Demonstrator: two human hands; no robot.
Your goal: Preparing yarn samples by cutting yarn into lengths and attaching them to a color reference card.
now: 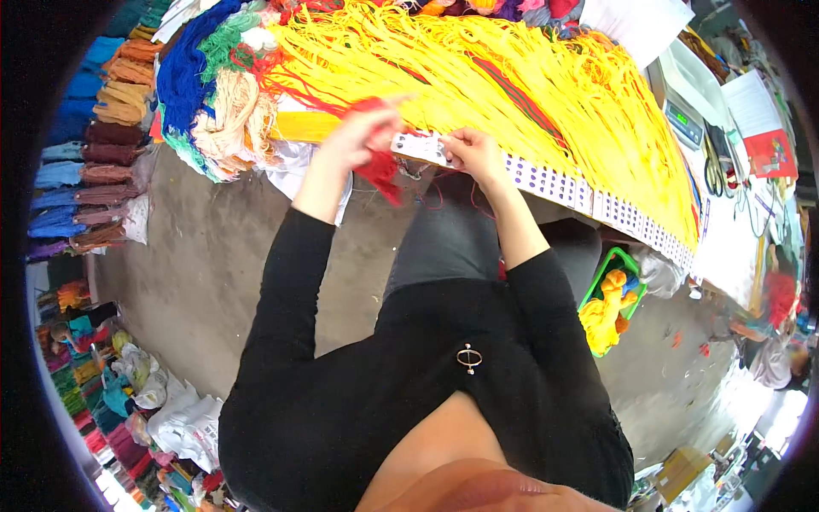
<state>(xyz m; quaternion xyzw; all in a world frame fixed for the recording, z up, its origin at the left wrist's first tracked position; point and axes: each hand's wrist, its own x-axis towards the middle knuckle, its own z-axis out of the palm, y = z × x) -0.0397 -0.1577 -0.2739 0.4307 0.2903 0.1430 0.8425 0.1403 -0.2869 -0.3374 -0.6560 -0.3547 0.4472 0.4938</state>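
My right hand (pixel 475 155) pinches the right end of a small white card with dark holes (pixel 418 148) at the table's near edge. To its left is my left hand (pixel 360 136), smeared by motion, with one finger stretched out to the right. Red yarn (pixel 380 181) shows above and below that hand; whether the fingers grip it I cannot tell. Long yellow yarn strands (pixel 409 64) spread over the table beyond both hands. A row of white cards with dark holes (pixel 589 196) runs along the near edge, to the right of my right hand.
Blue yarn (pixel 181 81) and cream yarn (pixel 235 119) hang at the table's left end. On the right are a digital scale (pixel 682 121) and black scissors (pixel 713 171). A green basket (pixel 607 299) with yellow yarn stands on the floor. Folded yarn bundles (pixel 111 145) line the far left.
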